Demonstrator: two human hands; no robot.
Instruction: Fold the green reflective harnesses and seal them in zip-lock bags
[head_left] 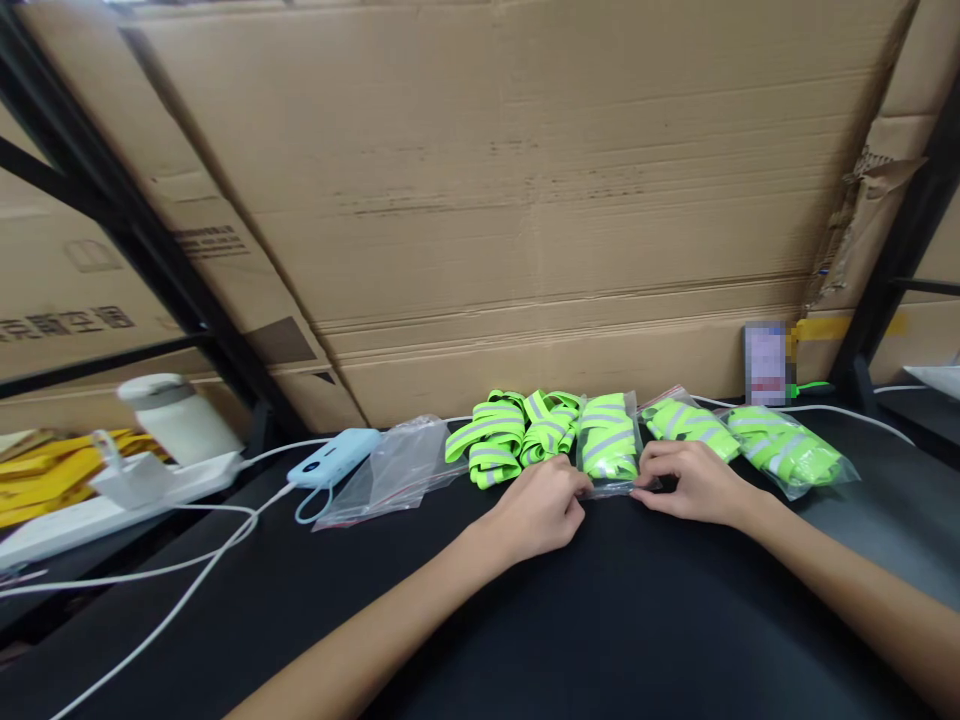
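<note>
A clear zip bag point(609, 440) filled with a neon yellow-green strap with silver reflective stripes lies flat between my hands. My left hand point(546, 505) is closed at the bag's near left corner. Thumb and fingers of my right hand point(686, 482) pinch its near right corner. Left of it sit loose bundles of the same reflective strap point(496, 438), which are not in a bag. To the right rest two more bagged straps, one partly behind my right hand point(694, 425) and another farther right point(784, 445).
Empty clear zip bags point(409, 465) lie left of the straps, beside a light blue power bank point(334, 458). White cables run to a power strip point(187, 485). A phone point(766, 365) leans against the cardboard wall point(525, 200) at the back. Black frame posts point(911, 230) flank the black table point(600, 620).
</note>
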